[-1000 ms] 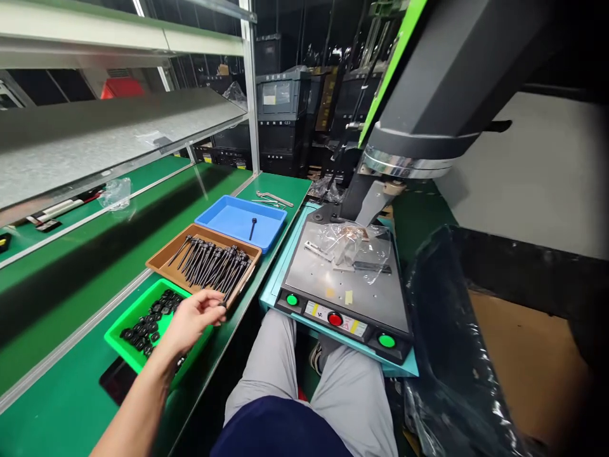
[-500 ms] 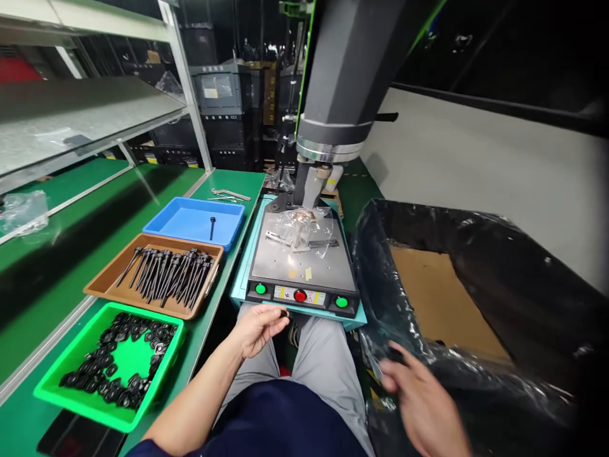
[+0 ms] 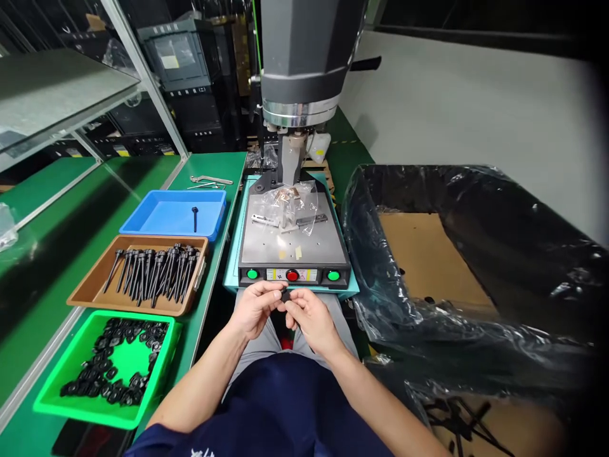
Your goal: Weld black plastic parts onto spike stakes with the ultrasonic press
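My left hand and my right hand meet above my lap, just in front of the press machine's button panel. Together their fingertips pinch a small black part. To my left lie a green tray of small black caps, a brown tray of long black pins and a blue tray with one pin in it.
The press head hangs over a metal plate carrying a clear plastic bag. A cardboard box lined with black plastic stands at my right. Metal tools lie behind the blue tray on the green bench.
The view swung right to centre on the press. My left hand came away from the trays with a small black part. My right hand left the lined box and joined it.
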The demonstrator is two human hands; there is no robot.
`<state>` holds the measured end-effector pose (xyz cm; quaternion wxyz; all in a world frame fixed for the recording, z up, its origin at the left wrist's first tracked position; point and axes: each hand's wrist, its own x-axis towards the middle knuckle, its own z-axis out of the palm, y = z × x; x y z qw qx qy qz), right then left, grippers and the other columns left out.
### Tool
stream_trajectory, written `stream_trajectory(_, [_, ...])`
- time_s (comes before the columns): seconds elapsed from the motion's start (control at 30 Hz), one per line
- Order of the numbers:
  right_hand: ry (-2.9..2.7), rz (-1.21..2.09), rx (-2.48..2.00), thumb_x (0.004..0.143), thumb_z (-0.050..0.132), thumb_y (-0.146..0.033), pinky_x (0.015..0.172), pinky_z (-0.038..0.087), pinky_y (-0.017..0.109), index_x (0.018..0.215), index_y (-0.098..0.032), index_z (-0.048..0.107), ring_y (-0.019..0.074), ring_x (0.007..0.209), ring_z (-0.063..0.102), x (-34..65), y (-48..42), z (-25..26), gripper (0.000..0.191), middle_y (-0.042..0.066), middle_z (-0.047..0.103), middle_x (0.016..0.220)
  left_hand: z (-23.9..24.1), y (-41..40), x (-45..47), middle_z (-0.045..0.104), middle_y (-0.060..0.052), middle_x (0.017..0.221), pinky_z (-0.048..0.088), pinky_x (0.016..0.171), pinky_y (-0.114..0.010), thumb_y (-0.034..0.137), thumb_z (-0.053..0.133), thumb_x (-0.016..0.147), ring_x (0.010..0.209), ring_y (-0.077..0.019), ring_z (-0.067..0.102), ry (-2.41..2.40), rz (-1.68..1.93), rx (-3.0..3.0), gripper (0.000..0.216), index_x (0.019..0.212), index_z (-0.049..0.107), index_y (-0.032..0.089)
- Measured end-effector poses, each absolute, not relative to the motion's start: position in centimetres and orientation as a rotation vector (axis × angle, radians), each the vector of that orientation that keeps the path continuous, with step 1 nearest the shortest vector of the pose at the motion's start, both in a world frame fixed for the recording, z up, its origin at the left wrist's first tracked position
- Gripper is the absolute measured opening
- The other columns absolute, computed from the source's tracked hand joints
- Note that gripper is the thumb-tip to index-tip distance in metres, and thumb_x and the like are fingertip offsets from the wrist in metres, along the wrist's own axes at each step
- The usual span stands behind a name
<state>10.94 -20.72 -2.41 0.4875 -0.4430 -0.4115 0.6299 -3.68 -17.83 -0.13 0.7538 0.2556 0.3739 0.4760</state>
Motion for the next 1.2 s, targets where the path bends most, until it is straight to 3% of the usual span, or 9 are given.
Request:
stream_trajectory(0.27, [-0.864, 1.610, -1.005, 0.081, 0.067, -0.048, 0.042, 0.039, 0.021, 0.090, -0.018, 0.055, 0.0081, 0.044, 0.052, 11.4, -20.3, -2.3, 0.034, 0.002, 0.067, 0.076, -0.5, -17.2, -2.7, 0.072, -0.010, 0.103, 0.051, 0.062, -0.026, 0.023, 0.083, 0.065, 0.062, -0.0111, 0.061, 0.884, 1.012, 0.659, 0.020, 0.080, 0.073, 0.013])
stream_trajectory(0.43, [-0.820, 1.552, -0.998, 0.083, 0.067, -0.047, 0.044, 0.038, 0.021, 0.092, -0.020, 0.052, 0.0096, 0.044, 0.049, 11.6, -19.8, -3.1, 0.032, -0.005, 0.058, 0.057, -1.1, -17.1, -1.8, 0.071, -0.011, 0.111, 0.052, 0.077, -0.031, 0.020, 0.084, 0.063, 0.083, -0.0183, 0.065, 1.005, 1.066, 0.813, 0.029, 0.091, 0.075, 0.015])
stream_trajectory(0.57, [-0.804, 1.600, -0.931, 0.086, 0.065, -0.047, 0.048, 0.041, 0.021, 0.107, -0.020, 0.055, 0.0108, 0.053, 0.052, 12.1, -19.2, -4.0, 0.036, -0.002, 0.059, 0.065, -2.0, -16.4, -1.3, 0.071, -0.011, 0.108, 0.047, 0.093, -0.033, 0.018, 0.080, 0.068, 0.100, -0.0222, 0.064, 1.026, 1.095, 0.943, 0.021, 0.089, 0.076, 0.017])
stream_trajectory(0.73, [-0.738, 1.659, -0.902, 0.085, 0.066, -0.048, 0.043, 0.033, 0.020, 0.103, -0.018, 0.061, 0.0081, 0.051, 0.045, 12.8, -17.6, -4.6, 0.035, 0.000, 0.057, 0.072, -3.3, -15.1, -0.7, 0.064, -0.012, 0.119, 0.040, 0.105, -0.036, 0.019, 0.078, 0.072, 0.117, -0.0247, 0.057, 0.996, 1.084, 1.175, 0.015, 0.087, 0.076, 0.019])
stream_trajectory(0.9, [-0.603, 1.514, -0.971, 0.073, 0.077, -0.047, 0.044, 0.034, 0.021, 0.097, -0.020, 0.061, 0.0084, 0.053, 0.048, 15.1, -14.7, -4.0, 0.040, 0.002, 0.064, 0.082, -5.3, -11.6, -0.2, 0.066, -0.011, 0.113, 0.047, 0.097, -0.033, 0.019, 0.082, 0.068, 0.105, -0.0199, 0.063, 1.101, 1.101, 0.753, 0.037, 0.102, 0.068, 0.017])
stream_trajectory(1.07, [-0.479, 1.264, -1.050, 0.063, 0.083, -0.047, 0.043, 0.035, 0.020, 0.098, -0.020, 0.061, 0.0088, 0.053, 0.050, 19.4, -10.0, -3.6, 0.049, 0.003, 0.067, 0.083, -6.3, -5.6, 0.4, 0.067, -0.008, 0.095, 0.054, 0.083, -0.028, 0.014, 0.078, 0.073, 0.085, -0.0154, 0.069, 1.100, 1.183, 0.242, 0.024, 0.089, 0.059, 0.014])
stream_trajectory(1.2, [-0.427, 1.261, -1.106, 0.062, 0.084, -0.042, 0.043, 0.039, 0.019, 0.091, -0.019, 0.063, 0.0094, 0.055, 0.055, 21.3, -5.3, -4.5, 0.042, 0.002, 0.067, 0.079, -5.9, -2.8, 1.2, 0.066, -0.009, 0.095, 0.058, 0.076, -0.024, 0.014, 0.070, 0.081, 0.082, -0.0149, 0.069, 1.048, 1.186, 0.077, 0.016, 0.092, 0.058, 0.014])
